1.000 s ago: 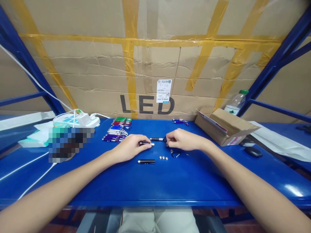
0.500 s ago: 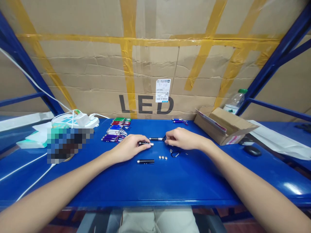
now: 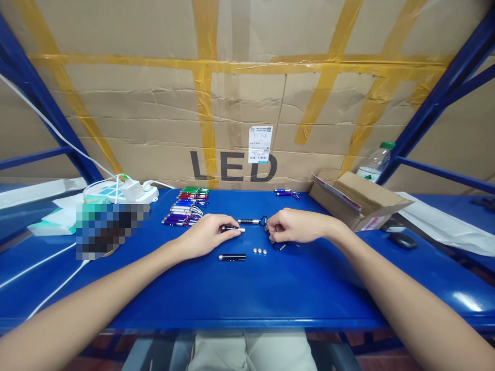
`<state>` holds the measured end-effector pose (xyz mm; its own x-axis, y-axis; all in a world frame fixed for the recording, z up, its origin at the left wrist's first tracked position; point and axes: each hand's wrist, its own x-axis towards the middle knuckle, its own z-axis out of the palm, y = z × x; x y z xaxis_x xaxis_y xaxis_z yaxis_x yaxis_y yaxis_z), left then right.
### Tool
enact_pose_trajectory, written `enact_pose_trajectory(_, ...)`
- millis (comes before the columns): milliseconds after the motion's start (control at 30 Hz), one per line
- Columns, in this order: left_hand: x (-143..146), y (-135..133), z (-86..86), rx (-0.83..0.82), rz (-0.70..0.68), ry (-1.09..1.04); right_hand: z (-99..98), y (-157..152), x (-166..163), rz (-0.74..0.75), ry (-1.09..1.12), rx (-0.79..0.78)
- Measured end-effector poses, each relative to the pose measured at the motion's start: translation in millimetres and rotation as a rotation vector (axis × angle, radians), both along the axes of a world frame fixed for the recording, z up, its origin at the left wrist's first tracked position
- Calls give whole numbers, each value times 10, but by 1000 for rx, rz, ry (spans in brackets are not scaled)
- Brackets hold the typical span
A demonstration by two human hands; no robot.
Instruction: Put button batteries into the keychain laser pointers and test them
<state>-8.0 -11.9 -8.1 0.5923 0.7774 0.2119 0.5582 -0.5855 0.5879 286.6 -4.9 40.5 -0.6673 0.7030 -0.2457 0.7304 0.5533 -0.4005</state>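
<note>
My left hand (image 3: 207,235) rests on the blue table, thumb and fingers closed on a small black penlight (image 3: 231,228) whose silver end points right. Just beyond it lies another black penlight (image 3: 248,221) with a black carabiner (image 3: 263,220) at its right end. My right hand (image 3: 292,225) is beside that carabiner, its fingers pinched together; what they hold is too small to make out. Partly under the right hand is a loose black carabiner (image 3: 277,248). Nearer to me lie a black penlight tube (image 3: 232,257) and three silver button cells (image 3: 259,251) in a row.
Several coloured penlights (image 3: 184,206) with carabiners lie in a stack at back left; blue ones (image 3: 286,192) lie at back right. An open cardboard box (image 3: 353,201), a black mouse (image 3: 402,240) and a bottle (image 3: 377,162) stand right. A power strip (image 3: 149,195) sits left.
My right hand has moved slightly down and right, from the far penlight's carabiner towards the loose one, so the far carabiner now shows more. My left hand keeps its hold.
</note>
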Motion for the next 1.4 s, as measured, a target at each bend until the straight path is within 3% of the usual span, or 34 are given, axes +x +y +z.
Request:
enact_pose_trajectory(267, -2, 10, -12, -3, -1, -1, 36, -45, -38, -18, -78, -6)
enact_pose_trajectory(433, 1, 5, 0, -13, 0, 0, 48, -56, -21, 31, -10, -55)
enact_pose_trajectory(700, 5, 4, -2, -2, -1, -4, 86, -99, 8, 95, -86, -222)
enact_pose_trajectory(1067, 5, 0, 18, -15, -2, 3, 203, -112, 56, -26, -89, -158)
enact_pose_trajectory(1200, 3, -2, 21, -22, 2, 13, 167, -71, 58, -69, -128, -46)
enact_pose_trajectory(1400, 7, -2, 21, -25, 6, 9, 113, -46, 39, -35, -148, -49)
